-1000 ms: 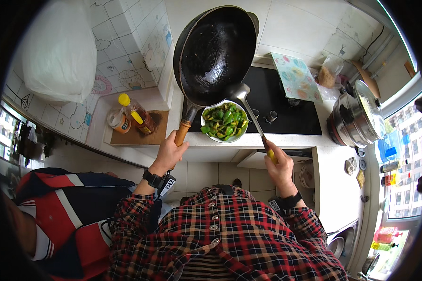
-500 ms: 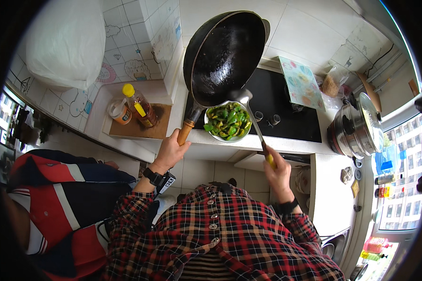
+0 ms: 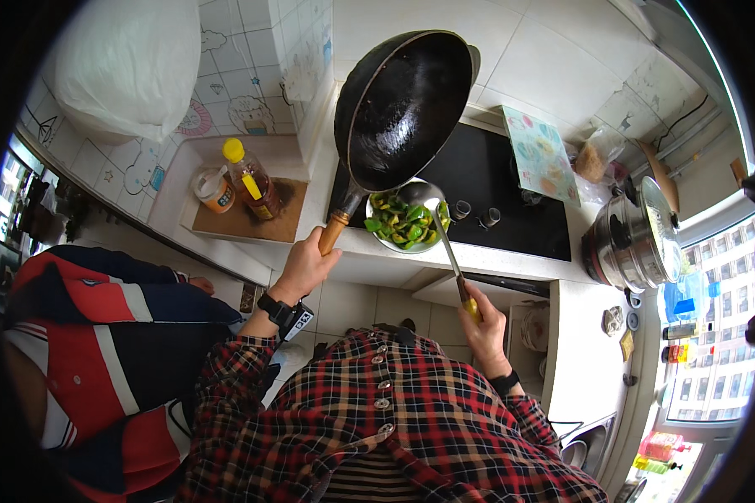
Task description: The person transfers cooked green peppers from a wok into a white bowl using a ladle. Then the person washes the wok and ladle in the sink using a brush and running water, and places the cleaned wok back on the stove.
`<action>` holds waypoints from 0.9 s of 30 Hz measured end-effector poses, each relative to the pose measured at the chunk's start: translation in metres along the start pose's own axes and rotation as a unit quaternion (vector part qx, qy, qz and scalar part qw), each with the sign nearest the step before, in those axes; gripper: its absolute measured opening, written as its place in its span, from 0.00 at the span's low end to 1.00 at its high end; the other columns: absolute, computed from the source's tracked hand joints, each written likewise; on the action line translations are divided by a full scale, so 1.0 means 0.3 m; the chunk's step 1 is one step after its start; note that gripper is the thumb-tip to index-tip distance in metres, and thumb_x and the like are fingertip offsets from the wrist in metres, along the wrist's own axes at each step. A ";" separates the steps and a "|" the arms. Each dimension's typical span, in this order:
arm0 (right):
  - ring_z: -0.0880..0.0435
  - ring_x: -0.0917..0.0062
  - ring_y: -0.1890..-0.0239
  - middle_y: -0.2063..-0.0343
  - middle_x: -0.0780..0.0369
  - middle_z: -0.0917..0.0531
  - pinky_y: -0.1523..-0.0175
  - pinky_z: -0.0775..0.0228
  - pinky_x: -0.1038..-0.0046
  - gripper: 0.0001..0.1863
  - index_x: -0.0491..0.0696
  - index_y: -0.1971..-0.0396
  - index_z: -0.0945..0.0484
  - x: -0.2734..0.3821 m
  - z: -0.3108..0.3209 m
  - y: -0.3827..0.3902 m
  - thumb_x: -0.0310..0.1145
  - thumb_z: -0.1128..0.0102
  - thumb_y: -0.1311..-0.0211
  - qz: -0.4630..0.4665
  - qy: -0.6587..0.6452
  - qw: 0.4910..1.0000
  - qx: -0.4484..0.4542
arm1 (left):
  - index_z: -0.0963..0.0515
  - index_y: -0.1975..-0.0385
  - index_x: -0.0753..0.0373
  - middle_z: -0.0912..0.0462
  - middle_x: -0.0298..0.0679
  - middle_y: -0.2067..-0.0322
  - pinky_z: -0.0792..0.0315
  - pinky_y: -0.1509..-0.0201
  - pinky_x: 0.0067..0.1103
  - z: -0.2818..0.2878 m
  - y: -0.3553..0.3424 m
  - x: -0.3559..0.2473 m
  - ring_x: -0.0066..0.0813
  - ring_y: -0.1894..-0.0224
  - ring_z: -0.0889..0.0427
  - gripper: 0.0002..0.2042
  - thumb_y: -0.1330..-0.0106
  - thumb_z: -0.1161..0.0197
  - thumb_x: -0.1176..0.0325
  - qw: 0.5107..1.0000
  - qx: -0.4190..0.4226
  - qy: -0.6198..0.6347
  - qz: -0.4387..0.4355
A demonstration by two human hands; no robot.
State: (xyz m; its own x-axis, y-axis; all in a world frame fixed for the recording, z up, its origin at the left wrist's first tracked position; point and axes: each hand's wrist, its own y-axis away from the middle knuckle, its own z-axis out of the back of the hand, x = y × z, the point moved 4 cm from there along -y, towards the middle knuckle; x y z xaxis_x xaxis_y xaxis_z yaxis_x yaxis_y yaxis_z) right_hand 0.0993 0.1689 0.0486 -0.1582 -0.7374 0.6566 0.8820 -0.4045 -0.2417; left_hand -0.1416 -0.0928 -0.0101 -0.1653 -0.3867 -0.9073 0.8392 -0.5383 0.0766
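Observation:
My left hand (image 3: 308, 267) is closed round the wooden handle of a black wok (image 3: 407, 105), which is tilted up on its side above the stove and looks bare inside apart from an oily sheen. In my right hand (image 3: 484, 329) is the handle of a metal ladle (image 3: 446, 239). The ladle's bowl rests on or just over cut green peppers (image 3: 403, 226) heaped in a white plate (image 3: 392, 248). That plate is at the front edge of the counter, just below the wok's lower rim, and the ladle hides part of the peppers.
A black stove top (image 3: 528, 239) lies behind the plate. Left stand a yellow-capped bottle (image 3: 256, 189) and a small jar (image 3: 214, 191). To the right are a steamer pot (image 3: 629, 239) and a patterned board (image 3: 541, 155). A person in a striped jacket (image 3: 117, 335) is close on my left.
The ladle's bowl has moved from beside the wok's rim down over the peppers, and my right hand has come slightly lower and left. The wok stays tilted in my left hand.

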 end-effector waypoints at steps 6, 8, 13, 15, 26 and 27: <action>0.14 0.64 0.56 0.58 0.55 0.15 0.51 0.24 0.70 0.23 0.45 0.46 0.24 0.003 0.029 0.054 0.24 0.38 0.45 -0.052 -0.041 0.998 0.009 | 0.31 0.63 0.67 0.23 0.40 0.85 0.28 0.81 0.25 0.010 -0.018 -0.015 0.30 0.85 0.21 0.14 0.38 0.36 0.65 0.999 -0.010 0.048 0.018; 0.14 0.71 0.65 0.63 0.59 0.15 0.59 0.23 0.74 0.23 0.45 0.45 0.25 0.015 0.037 0.049 0.24 0.39 0.43 -0.074 -0.096 0.993 0.009 | 0.32 0.63 0.66 0.25 0.37 0.83 0.30 0.82 0.22 0.016 -0.020 -0.025 0.24 0.86 0.24 0.14 0.37 0.36 0.65 0.997 0.004 0.078 0.014; 0.36 0.90 0.87 0.77 0.64 0.24 0.84 0.48 0.87 0.27 0.49 0.38 0.30 0.044 0.071 0.012 0.22 0.44 0.40 -0.254 -0.429 0.866 0.038 | 0.32 0.62 0.66 0.27 0.33 0.79 0.33 0.82 0.19 0.050 -0.042 -0.058 0.19 0.85 0.28 0.12 0.36 0.38 0.66 0.990 0.036 0.132 0.022; 0.37 0.86 0.90 0.76 0.61 0.25 0.86 0.45 0.85 0.26 0.49 0.36 0.34 0.065 0.077 -0.021 0.28 0.48 0.36 -0.273 -0.579 0.766 0.062 | 0.33 0.61 0.65 0.29 0.31 0.79 0.34 0.82 0.17 0.056 -0.073 -0.083 0.17 0.85 0.29 0.11 0.34 0.39 0.67 0.984 0.059 0.168 0.021; 0.40 0.84 0.96 0.78 0.58 0.27 0.91 0.44 0.82 0.24 0.49 0.35 0.39 0.122 0.076 -0.160 0.37 0.57 0.29 -0.205 -0.811 0.540 0.099 | 0.34 0.66 0.60 0.30 0.30 0.77 0.33 0.79 0.17 0.016 -0.274 -0.234 0.16 0.83 0.30 0.08 0.34 0.41 0.68 0.905 0.168 0.383 0.085; 0.40 0.85 0.96 0.78 0.58 0.28 0.91 0.43 0.83 0.24 0.49 0.35 0.39 0.127 0.084 -0.168 0.37 0.57 0.29 -0.203 -0.806 0.548 0.093 | 0.34 0.66 0.59 0.30 0.30 0.77 0.33 0.79 0.16 0.005 -0.290 -0.245 0.15 0.82 0.31 0.08 0.34 0.41 0.68 0.892 0.176 0.406 0.091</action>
State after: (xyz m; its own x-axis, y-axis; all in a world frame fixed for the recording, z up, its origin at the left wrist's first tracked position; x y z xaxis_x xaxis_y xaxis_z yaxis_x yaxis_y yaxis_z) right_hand 0.0600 0.1747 0.1039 0.1082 0.8894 0.4442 0.9730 -0.1864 0.1363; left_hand -0.2034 -0.0186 0.0505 0.5071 0.1009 -0.8559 0.5761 -0.7783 0.2496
